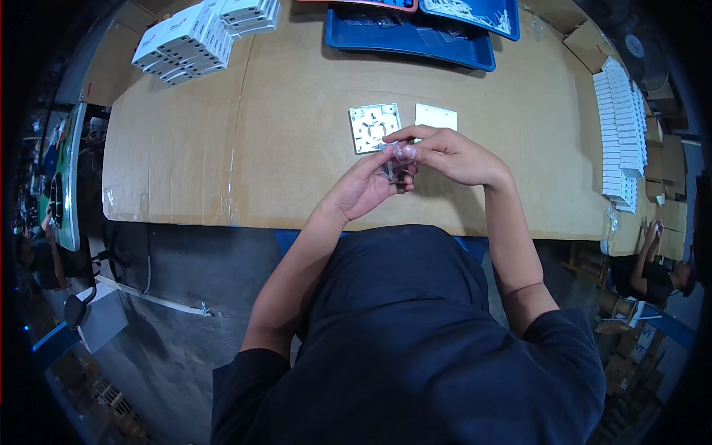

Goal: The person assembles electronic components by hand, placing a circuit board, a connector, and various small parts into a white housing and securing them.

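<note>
Both of my hands meet above the near part of the cardboard-covered table. Between them is a small clear plastic bag point(391, 172) with something small inside that I cannot make out. My left hand point(363, 187) is closed on the bag from below, palm up. Thumb and fingers of my right hand point(454, 157) pinch the bag's upper end. Just beyond the hands lies an open white square plastic box base point(365, 127), its moulded inside facing up. To its right rests a flat white plate point(437, 116), partly covered by my right hand.
Stacked white boxes point(185, 41) stand at the far left, and tall stacks of white pieces point(619, 133) line the right edge. At the back, a blue tray point(408, 50) holds clear bags; another blue tray point(475, 16) holds white parts. A person point(653, 274) sits at the right.
</note>
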`<act>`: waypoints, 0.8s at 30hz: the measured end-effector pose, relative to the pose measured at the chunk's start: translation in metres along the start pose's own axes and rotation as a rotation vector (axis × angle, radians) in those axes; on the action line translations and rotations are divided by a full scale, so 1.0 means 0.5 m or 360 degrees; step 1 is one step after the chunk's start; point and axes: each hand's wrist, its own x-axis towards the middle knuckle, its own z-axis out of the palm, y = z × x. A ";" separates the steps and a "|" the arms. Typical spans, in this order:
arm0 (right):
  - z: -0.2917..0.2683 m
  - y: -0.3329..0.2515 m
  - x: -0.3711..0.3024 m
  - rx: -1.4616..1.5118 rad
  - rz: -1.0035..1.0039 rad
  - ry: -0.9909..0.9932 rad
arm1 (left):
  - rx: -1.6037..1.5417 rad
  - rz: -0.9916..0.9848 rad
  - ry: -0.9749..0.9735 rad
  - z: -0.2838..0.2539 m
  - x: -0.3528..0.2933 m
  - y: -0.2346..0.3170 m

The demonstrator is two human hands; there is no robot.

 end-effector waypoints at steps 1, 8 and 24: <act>-0.002 0.005 0.000 -0.0066 -0.0071 0.0061 | -0.0001 -0.0003 0.0000 -0.002 0.001 0.000; 0.032 -0.009 0.014 -0.0341 -0.0037 -0.0011 | 0.0115 0.0047 0.0075 0.009 -0.001 -0.001; 0.034 -0.005 0.016 -0.0309 0.0070 0.0041 | 0.0179 0.0055 0.0081 -0.015 0.000 -0.009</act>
